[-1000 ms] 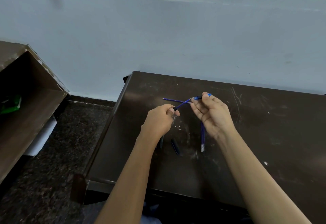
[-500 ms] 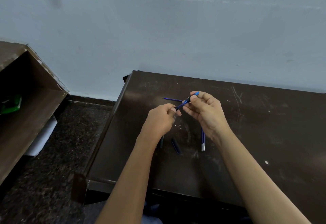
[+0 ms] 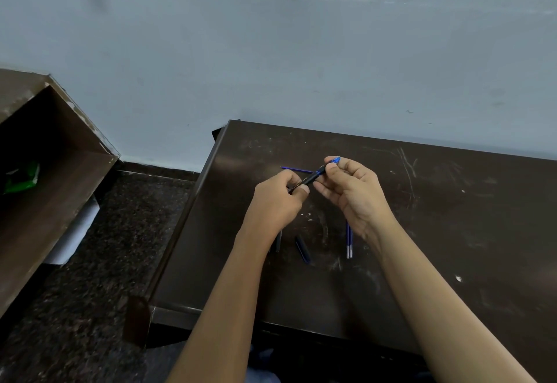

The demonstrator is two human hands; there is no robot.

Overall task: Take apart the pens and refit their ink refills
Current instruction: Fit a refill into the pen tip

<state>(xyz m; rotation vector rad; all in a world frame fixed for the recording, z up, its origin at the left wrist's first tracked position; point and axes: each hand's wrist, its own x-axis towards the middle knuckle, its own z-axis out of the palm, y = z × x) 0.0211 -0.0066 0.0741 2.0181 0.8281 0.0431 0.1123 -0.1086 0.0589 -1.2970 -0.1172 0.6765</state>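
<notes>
Nearest the desk's (image 3: 452,262) front edge lie the loose parts, set down within easy reach: a short dark cap (image 3: 302,248), a grey piece (image 3: 278,241) half hidden by the left wrist, and a pair of blue tubes (image 3: 349,242) lying side by side under the right wrist. Above them, toward the middle of the desk, both hands hold one pen (image 3: 313,176) off the surface. The left hand (image 3: 278,201) is closed around its dark lower end, while the right hand (image 3: 352,192) pinches the blue upper end between thumb and fingertips, a hold that suits pushing or twisting the two halves together. Beyond the hands, toward the far edge, a thin blue refill (image 3: 295,169) lies flat, probably waiting its turn.
</notes>
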